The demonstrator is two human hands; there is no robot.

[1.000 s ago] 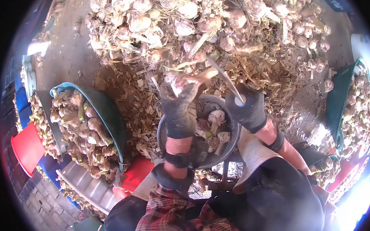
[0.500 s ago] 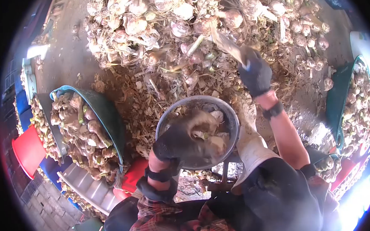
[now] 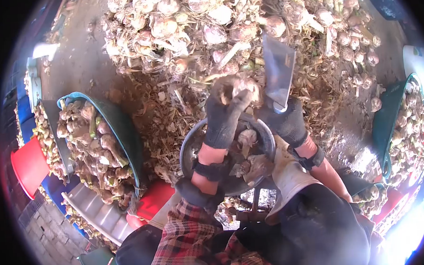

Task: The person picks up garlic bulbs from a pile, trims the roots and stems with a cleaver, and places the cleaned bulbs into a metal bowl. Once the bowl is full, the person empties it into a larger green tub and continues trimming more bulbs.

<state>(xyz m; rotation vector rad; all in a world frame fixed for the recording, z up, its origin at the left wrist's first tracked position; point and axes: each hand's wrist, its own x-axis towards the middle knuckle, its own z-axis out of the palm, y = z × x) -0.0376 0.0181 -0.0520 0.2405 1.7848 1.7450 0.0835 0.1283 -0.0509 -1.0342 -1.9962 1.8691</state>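
The left hand (image 3: 223, 120), in a dark knitted glove, has its grip closed around a pale, brownish-white garlic bulb (image 3: 246, 88). The bulb is held just beyond the far rim of a round grey basin (image 3: 184, 155), with the fingers curled over its near side. The right hand (image 3: 286, 123), in a matching dark glove, has its grip closed around the handle of a broad, flat, steel-grey blade (image 3: 279, 72). The handle is mostly hidden in the fist. The blade points away from the body, towards the pile, and stands just to the right of the held bulb with a small gap in view between them.

The left forearm crosses over the left part of the basin. Inside the basin lie a few whitish bulbs (image 3: 247, 138), nearest its right side. Dry, tan husks and stem scraps (image 3: 314, 88) cover the ground around the basin's far side, and past them rises a large heap of pale, purple-tinged garlic (image 3: 212, 35).

To the left stands a dark green, round-rimmed tub (image 3: 129, 136) filled with garlic; beside it are a white ribbed plastic crate (image 3: 95, 211) and a bright red bucket (image 3: 31, 166), tilted. Another green tub (image 3: 387, 129) with garlic stands on the right.
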